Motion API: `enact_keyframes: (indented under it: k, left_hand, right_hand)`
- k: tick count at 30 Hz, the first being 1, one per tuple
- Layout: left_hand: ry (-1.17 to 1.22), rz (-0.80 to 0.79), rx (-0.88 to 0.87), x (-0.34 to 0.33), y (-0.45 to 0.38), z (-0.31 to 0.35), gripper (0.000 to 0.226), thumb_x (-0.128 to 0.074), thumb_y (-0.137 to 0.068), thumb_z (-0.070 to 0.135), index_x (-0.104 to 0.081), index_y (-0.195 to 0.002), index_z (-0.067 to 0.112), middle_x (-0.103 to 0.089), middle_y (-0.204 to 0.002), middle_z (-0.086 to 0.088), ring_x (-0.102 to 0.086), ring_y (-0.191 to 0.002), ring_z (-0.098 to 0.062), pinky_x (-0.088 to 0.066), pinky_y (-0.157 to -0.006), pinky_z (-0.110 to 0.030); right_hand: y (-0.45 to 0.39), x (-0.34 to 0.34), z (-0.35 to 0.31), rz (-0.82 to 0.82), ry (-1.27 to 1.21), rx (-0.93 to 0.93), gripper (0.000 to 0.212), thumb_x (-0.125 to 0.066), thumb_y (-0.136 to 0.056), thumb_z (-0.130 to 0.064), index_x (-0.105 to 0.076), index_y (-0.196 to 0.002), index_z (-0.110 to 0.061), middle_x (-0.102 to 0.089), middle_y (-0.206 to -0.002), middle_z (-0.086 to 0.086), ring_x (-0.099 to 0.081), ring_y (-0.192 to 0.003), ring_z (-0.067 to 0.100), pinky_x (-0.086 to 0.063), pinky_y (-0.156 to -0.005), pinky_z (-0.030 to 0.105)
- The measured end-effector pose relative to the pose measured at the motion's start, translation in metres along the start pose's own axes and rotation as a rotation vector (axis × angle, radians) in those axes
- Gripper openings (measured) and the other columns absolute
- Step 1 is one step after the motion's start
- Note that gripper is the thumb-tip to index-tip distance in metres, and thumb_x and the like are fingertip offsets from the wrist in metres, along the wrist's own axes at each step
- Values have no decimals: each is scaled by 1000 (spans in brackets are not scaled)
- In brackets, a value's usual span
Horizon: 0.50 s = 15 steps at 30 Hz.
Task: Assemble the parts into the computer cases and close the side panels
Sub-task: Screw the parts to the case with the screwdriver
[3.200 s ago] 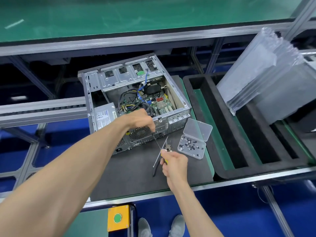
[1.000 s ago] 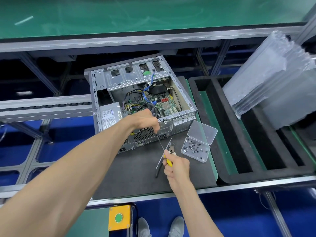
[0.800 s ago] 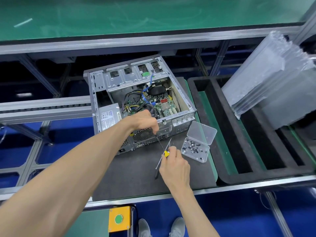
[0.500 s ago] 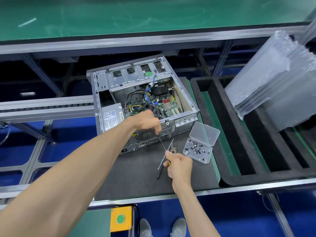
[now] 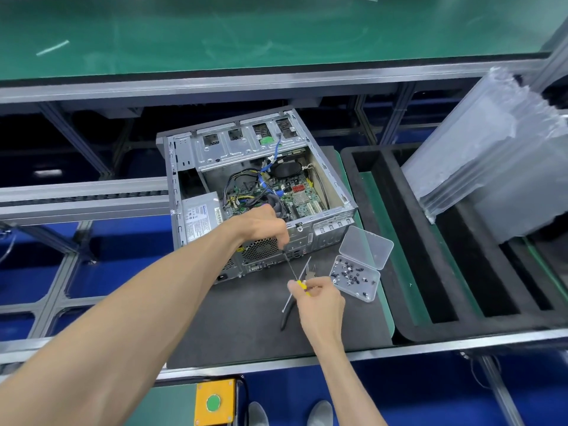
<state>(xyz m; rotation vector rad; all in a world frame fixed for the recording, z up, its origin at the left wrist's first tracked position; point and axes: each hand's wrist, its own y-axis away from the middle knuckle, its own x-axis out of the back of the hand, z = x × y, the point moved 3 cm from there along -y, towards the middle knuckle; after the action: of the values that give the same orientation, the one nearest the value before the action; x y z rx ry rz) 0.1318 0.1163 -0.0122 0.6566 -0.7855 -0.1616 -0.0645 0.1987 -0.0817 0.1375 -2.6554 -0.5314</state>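
The open computer case point(image 5: 258, 192) lies on its side on the dark mat point(image 5: 246, 318). The right hand point(image 5: 319, 299) grips the yellow screwdriver point(image 5: 296, 276); the left hand point(image 5: 264, 226) pinches its shaft at the case's rear panel — probably steadying the tip on a screw, though that's hidden. If the tip slips, the screw could drop — or the metal gets scratched.

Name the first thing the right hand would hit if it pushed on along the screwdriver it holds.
Probably the left hand pinching the shaft tip, then the grey computer case's rear panel; depth is unclear.
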Motion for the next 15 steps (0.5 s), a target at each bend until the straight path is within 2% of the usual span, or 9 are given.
enact_keyframes:
  k: [2,4,6,8,12,13,15]
  left_hand:
    - [2,3,-2,0,0,-1,41,-76,-45,36,-54,-66,9,-50,-85,-4,-48,-70,-20,-36,-61,-32]
    - [3,0,-4,0,0,-1,40,-76,-45,36,-55,-66,9,-50,-87,-5,-48,-70,-20,-37,-61,-33]
    - [7,-3,-8,0,0,-1,40,-76,-46,35,-56,-67,8,-51,-89,-5,-49,-71,-20,-37,-61,-33]
    - [12,-2,-11,0,0,-1,38,-75,-47,34,-53,-65,9,-49,-86,-5,-47,-70,-20,-35,-61,-32]
    - [11,-2,-15,0,0,0,37,-74,-46,34,-51,-63,11,-46,-82,-3,-43,-68,-19,-33,-59,-32]
    - [12,-1,-16,0,0,0,37,-74,-46,33,-50,-62,11,-45,-82,-3,-43,-67,-19,-33,-59,-32]
    - [16,1,-16,0,-1,-1,35,-74,-47,33,-49,-61,13,-45,-78,-2,-42,-66,-18,-32,-58,-31]
  right_hand:
    - [3,0,-3,92,108,88,22,-75,-84,-35,-62,-78,-19,-63,-60,-8,-56,-75,10,-36,-64,28]
    - [6,-5,-1,116,132,126,30,-70,-91,-37,-64,-74,-13,-63,-61,-3,-55,-70,17,-37,-66,35]
    - [5,-6,2,59,15,49,42,-61,-97,-36,-66,-66,-8,-64,-57,0,-59,-63,15,-43,-65,34]
    - [5,-6,3,-7,-34,-21,47,-55,-100,-36,-67,-63,-10,-64,-54,0,-57,-57,6,-41,-61,30]
    - [5,-3,1,19,-22,1,23,-74,-87,-35,-65,-76,-18,-64,-56,-3,-60,-73,8,-38,-60,17]
    - [6,-2,0,45,-31,8,21,-76,-85,-33,-65,-76,-18,-63,-55,-3,-61,-74,12,-38,-60,17]
    - [6,-2,-1,78,-16,40,30,-71,-90,-33,-66,-70,-11,-63,-55,0,-61,-72,21,-44,-65,28]
